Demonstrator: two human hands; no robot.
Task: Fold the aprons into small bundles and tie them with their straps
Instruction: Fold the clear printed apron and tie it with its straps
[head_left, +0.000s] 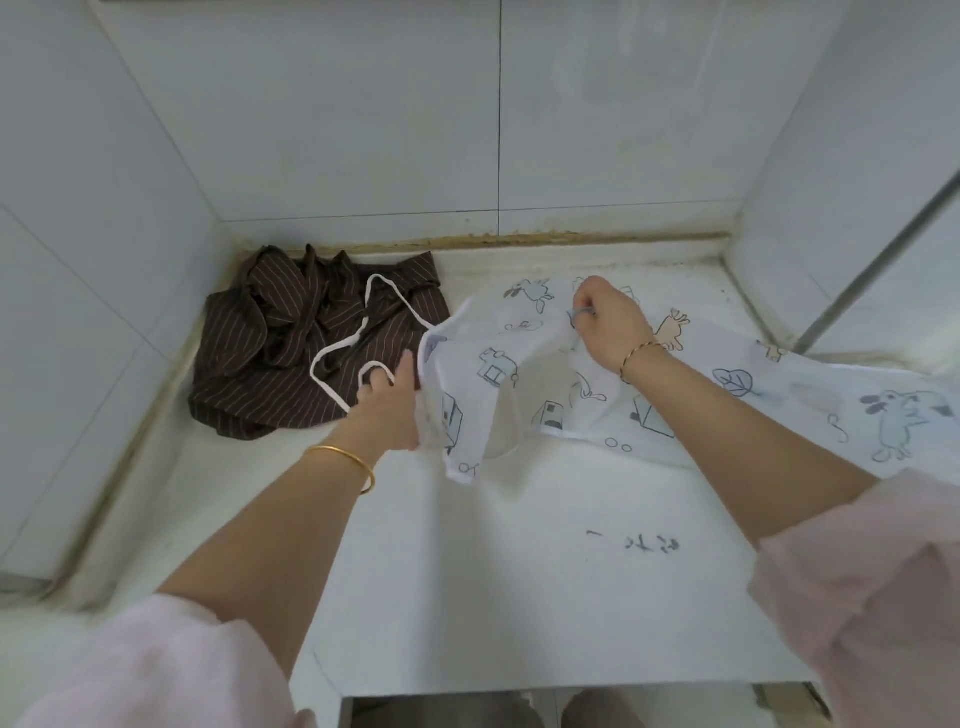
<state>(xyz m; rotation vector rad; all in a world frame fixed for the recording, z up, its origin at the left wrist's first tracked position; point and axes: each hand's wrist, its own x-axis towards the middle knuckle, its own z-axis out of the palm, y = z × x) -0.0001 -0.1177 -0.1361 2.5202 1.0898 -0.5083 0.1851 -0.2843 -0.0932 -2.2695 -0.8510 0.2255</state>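
Pink sleeves over white tiled-in counter

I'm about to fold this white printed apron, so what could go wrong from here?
The white strap loops over the brown striped apron; pulling could drag or tangle it. The white apron runs off toward the right counter edge and could slide. Right hand pinches only a little fabric, left hand holds the edge.

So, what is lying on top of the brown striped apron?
A loop of the white strap from the white printed apron lies across the brown striped apron. The left hand covers the strap's near end, so where it goes there cannot be seen.
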